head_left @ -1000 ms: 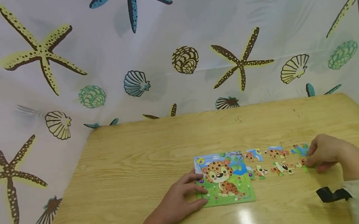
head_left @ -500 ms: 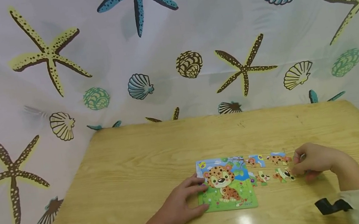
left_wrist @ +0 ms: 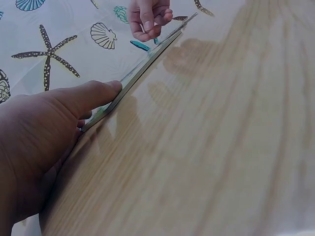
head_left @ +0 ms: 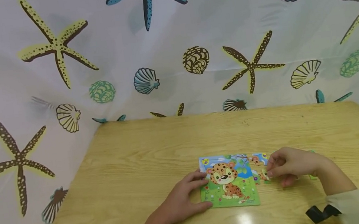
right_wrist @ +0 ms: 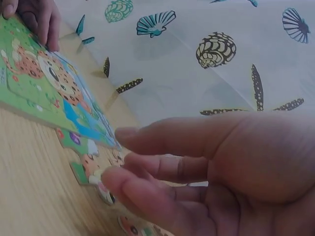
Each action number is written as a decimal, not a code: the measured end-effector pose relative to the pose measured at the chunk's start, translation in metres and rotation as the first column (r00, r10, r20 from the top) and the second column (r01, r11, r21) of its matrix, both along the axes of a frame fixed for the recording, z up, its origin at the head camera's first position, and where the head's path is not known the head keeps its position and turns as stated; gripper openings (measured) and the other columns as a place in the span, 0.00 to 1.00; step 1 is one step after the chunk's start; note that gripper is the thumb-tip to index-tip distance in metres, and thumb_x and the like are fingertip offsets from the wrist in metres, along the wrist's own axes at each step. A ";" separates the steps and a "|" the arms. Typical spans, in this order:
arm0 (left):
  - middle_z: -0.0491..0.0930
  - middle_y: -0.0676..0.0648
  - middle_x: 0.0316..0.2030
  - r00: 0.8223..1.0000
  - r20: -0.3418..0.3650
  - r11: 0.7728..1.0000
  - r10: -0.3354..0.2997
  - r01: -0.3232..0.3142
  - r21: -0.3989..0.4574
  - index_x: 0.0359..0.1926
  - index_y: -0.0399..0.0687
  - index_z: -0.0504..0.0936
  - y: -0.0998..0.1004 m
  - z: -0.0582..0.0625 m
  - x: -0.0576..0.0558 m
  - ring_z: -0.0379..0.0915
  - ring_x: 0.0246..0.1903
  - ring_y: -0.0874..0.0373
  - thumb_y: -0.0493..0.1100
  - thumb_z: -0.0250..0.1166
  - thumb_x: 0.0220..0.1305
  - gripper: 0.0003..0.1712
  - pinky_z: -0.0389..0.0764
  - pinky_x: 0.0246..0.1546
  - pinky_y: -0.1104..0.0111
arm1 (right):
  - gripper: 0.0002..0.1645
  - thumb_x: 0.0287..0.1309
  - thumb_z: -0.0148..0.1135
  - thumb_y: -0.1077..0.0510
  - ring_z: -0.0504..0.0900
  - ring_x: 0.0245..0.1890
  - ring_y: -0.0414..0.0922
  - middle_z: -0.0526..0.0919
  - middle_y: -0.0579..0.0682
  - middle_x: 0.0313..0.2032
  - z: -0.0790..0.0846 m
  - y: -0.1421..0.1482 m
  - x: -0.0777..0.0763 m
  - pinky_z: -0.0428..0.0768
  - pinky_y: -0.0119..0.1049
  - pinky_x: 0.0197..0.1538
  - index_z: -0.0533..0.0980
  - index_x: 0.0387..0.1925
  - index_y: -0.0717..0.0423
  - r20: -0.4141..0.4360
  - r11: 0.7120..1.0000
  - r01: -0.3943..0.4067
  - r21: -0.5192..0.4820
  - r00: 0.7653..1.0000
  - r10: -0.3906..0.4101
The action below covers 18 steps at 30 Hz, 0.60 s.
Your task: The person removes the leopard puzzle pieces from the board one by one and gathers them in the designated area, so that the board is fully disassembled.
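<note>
A jigsaw puzzle board (head_left: 228,197) with a cartoon leopard on green grass lies flat on the table. My left hand (head_left: 185,202) rests at its left side, fingers extended over the edge; in the left wrist view the thumb (left_wrist: 98,93) lies along the board's rim. Just right of the board, my right hand (head_left: 296,163) hovers low over loose puzzle pieces (head_left: 264,175), partly hiding them. The right wrist view shows its thumb and fingertips apart with nothing between them, and a row of pieces (right_wrist: 81,169) below.
Another bit of green puzzle piece (head_left: 313,177) shows beyond the right wrist. A black strap (head_left: 323,214) sticks out from the right sleeve. Behind the wooden table (head_left: 156,144) hangs a white curtain (head_left: 170,90) printed with starfish and shells.
My right hand has moved left along the loose pieces, from the far right ones toward those beside the board. The left hand stays on the board's left edge. The head view has shifted slightly.
</note>
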State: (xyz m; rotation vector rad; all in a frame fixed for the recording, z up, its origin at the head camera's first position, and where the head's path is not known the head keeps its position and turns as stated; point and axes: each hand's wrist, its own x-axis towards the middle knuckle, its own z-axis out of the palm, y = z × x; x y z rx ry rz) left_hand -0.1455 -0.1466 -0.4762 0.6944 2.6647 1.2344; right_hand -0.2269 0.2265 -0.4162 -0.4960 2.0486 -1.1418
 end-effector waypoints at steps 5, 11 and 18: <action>0.69 0.53 0.69 1.000 0.000 1.000 -0.002 0.002 0.000 0.62 0.47 0.80 -0.001 0.002 -0.001 0.53 0.76 0.52 0.55 0.76 0.55 0.35 0.61 0.74 0.49 | 0.18 0.67 0.62 0.57 0.87 0.29 0.47 0.85 0.58 0.38 0.004 -0.012 0.001 0.89 0.39 0.33 0.76 0.48 0.69 0.030 0.998 -0.032 -0.058 0.999 0.034; 0.68 0.53 0.69 1.000 0.004 1.000 -0.003 0.003 -0.003 0.63 0.47 0.79 -0.002 0.001 -0.001 0.53 0.76 0.53 0.55 0.75 0.56 0.36 0.61 0.75 0.49 | 0.20 0.68 0.61 0.58 0.88 0.34 0.49 0.85 0.59 0.41 0.002 -0.029 0.004 0.89 0.41 0.39 0.75 0.53 0.71 0.033 0.992 -0.075 -0.105 0.996 0.079; 0.67 0.51 0.70 1.000 -0.005 1.000 -0.016 0.016 -0.010 0.65 0.44 0.76 -0.001 0.002 -0.001 0.53 0.76 0.52 0.57 0.75 0.56 0.40 0.61 0.75 0.50 | 0.24 0.68 0.61 0.58 0.88 0.36 0.51 0.85 0.60 0.39 -0.002 -0.047 0.005 0.89 0.41 0.41 0.73 0.57 0.73 -0.008 0.986 -0.073 -0.152 0.997 0.073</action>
